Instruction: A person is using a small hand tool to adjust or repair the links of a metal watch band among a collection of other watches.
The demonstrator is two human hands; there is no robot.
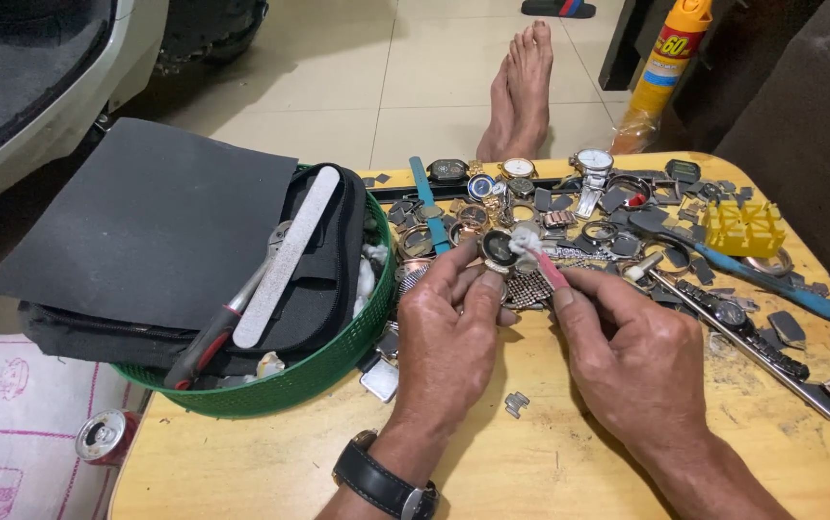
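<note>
Head view looked down on a yellow table (569, 472) strewn with watch parts. The left hand (444, 342) pinched a round watch case (499, 250) between thumb and fingertips, just above the clutter at the table's middle. The right hand (627, 356) gripped a thin pink stick (548, 268) whose white wad (526, 238) touched the case's rim. By my judgement, the wiping of the case was under way; the next stroke would call for a steady pinch and light pressure, so the small case would not slip.

A green basket (338, 361) sat at the left of the table, touching the clutter. It held a black pouch (309, 289), with a grey nail file (285, 255) and red-handled pliers (227, 323) lying across it, and white scraps (365, 279) at the rim. A dark sheet (155, 221) covered its far side.
</note>
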